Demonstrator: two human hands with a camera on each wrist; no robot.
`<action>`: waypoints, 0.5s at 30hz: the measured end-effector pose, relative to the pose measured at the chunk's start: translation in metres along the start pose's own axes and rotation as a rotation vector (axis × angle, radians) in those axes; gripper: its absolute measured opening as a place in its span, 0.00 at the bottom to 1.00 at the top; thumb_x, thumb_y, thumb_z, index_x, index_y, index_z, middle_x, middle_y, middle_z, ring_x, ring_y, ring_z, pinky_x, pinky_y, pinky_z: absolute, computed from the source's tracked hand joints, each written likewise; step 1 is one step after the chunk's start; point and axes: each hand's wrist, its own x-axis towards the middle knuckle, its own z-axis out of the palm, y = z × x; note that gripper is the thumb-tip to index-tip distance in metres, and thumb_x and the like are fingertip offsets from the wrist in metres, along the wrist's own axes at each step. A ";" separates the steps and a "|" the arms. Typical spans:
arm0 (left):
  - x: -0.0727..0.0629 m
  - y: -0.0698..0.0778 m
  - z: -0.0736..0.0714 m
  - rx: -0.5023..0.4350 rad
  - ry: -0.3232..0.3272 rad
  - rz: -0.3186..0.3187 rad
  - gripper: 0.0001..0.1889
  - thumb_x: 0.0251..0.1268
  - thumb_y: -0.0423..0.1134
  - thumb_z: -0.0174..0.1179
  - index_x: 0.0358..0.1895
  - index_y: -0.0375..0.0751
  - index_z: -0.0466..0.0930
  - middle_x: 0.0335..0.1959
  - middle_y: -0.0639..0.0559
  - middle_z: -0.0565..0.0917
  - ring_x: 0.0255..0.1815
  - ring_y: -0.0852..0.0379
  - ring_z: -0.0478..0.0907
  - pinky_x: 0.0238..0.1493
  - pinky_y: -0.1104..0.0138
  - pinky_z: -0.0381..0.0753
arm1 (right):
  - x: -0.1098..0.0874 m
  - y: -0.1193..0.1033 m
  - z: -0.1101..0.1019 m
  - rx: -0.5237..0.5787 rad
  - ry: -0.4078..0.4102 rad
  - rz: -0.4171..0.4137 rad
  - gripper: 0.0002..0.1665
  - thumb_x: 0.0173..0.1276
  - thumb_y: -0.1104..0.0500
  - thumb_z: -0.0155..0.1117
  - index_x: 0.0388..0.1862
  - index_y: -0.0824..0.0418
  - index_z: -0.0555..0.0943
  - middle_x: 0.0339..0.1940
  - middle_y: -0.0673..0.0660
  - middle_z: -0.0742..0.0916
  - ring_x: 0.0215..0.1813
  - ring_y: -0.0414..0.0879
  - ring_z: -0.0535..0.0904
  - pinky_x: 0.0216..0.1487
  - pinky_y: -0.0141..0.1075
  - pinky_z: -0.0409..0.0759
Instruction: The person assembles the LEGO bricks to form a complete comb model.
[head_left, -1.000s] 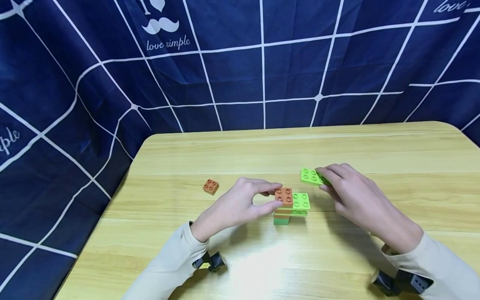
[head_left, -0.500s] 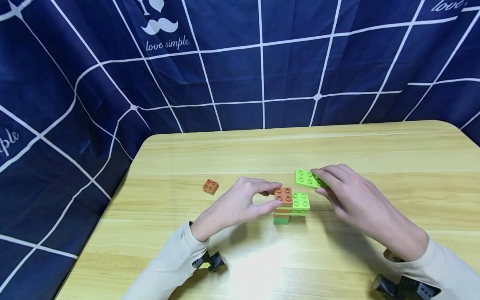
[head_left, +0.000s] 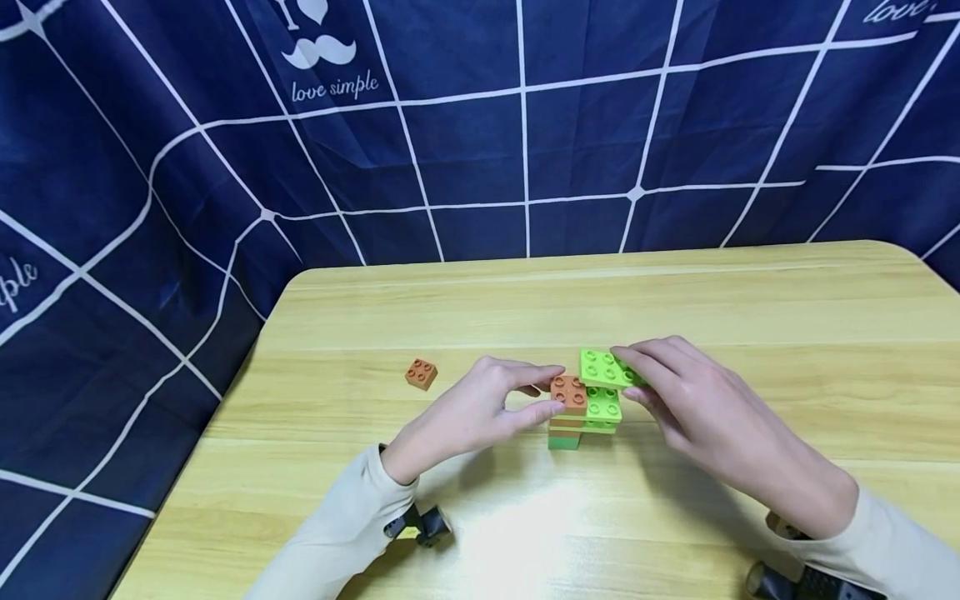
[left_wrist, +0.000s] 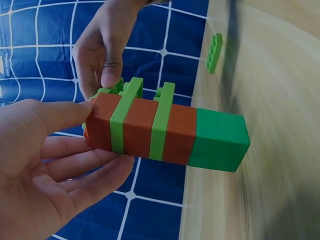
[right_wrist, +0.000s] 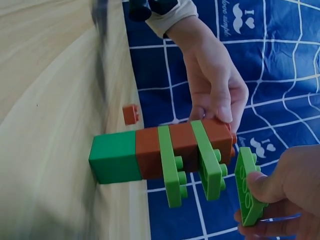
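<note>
Around the work I have a pale wooden table [head_left: 450, 308] with a bright glare patch on its near part, and a dark blue curtain [head_left: 465, 158] rising behind its far edge and along the left. A loose orange brick [head_left: 422, 374] lies on the wood to the left, and the left hand [head_left: 483, 408] comes between it and the stack [right_wrist: 172, 155]. My left wrist view also picks up a spare green plate [left_wrist: 214, 53] on the table, well apart from the stack. A black wrist device [head_left: 429, 527] sits at the left cuff, and another device [head_left: 795, 582] at the right one.

On the curtain I read "love simple" under a white moustache at far left; "love" shows at far right, and "ple" is cut off at the left edge.

The stack stands upright between the two hands: a darker green base brick [head_left: 564, 443], then orange bricks alternating with two thin green layers that jut right. My left hand pinches the top orange brick [head_left: 567, 393] between thumb and fingertips, the other fingers loosely extended below. My right hand [head_left: 708, 408] pinches the light green plate [head_left: 600, 367] at its right end, thumb underneath, and holds it just above the stack's right side, apart from the top studs.
</note>
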 end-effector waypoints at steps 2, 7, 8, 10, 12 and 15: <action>0.000 0.001 0.000 -0.006 -0.006 -0.009 0.22 0.70 0.42 0.58 0.61 0.31 0.75 0.52 0.43 0.83 0.52 0.53 0.82 0.56 0.72 0.77 | 0.000 -0.002 0.000 0.005 0.003 -0.010 0.38 0.78 0.41 0.32 0.52 0.71 0.79 0.43 0.61 0.84 0.43 0.53 0.80 0.39 0.49 0.83; 0.000 0.001 0.001 -0.020 -0.012 -0.021 0.23 0.70 0.43 0.58 0.62 0.32 0.74 0.54 0.43 0.82 0.53 0.54 0.81 0.57 0.73 0.76 | 0.001 -0.007 0.001 0.017 0.009 -0.035 0.36 0.79 0.43 0.33 0.52 0.71 0.79 0.43 0.59 0.84 0.44 0.52 0.79 0.39 0.47 0.84; 0.000 0.001 0.001 -0.020 -0.012 -0.022 0.23 0.70 0.43 0.58 0.62 0.32 0.74 0.54 0.44 0.82 0.53 0.54 0.81 0.57 0.73 0.76 | 0.001 -0.008 0.001 0.021 0.010 -0.040 0.36 0.79 0.43 0.33 0.52 0.70 0.79 0.43 0.59 0.84 0.44 0.51 0.79 0.39 0.47 0.84; 0.000 0.000 0.001 -0.026 -0.012 -0.023 0.23 0.70 0.43 0.58 0.62 0.32 0.74 0.53 0.44 0.83 0.52 0.55 0.81 0.56 0.74 0.76 | 0.001 -0.009 0.003 0.028 0.011 -0.051 0.36 0.79 0.43 0.34 0.52 0.71 0.79 0.44 0.59 0.84 0.44 0.51 0.80 0.40 0.47 0.84; 0.001 0.000 0.001 -0.035 -0.010 -0.018 0.23 0.70 0.42 0.58 0.61 0.31 0.75 0.52 0.44 0.83 0.52 0.55 0.82 0.55 0.74 0.77 | 0.001 -0.011 0.004 0.037 0.012 -0.059 0.36 0.79 0.43 0.35 0.51 0.71 0.79 0.43 0.58 0.84 0.44 0.51 0.80 0.41 0.46 0.84; 0.001 0.000 0.002 -0.041 -0.008 -0.012 0.23 0.69 0.43 0.59 0.61 0.30 0.75 0.51 0.44 0.84 0.51 0.56 0.82 0.54 0.75 0.77 | 0.001 -0.012 0.005 0.046 0.010 -0.058 0.36 0.79 0.43 0.35 0.52 0.71 0.79 0.43 0.58 0.84 0.45 0.51 0.80 0.41 0.46 0.84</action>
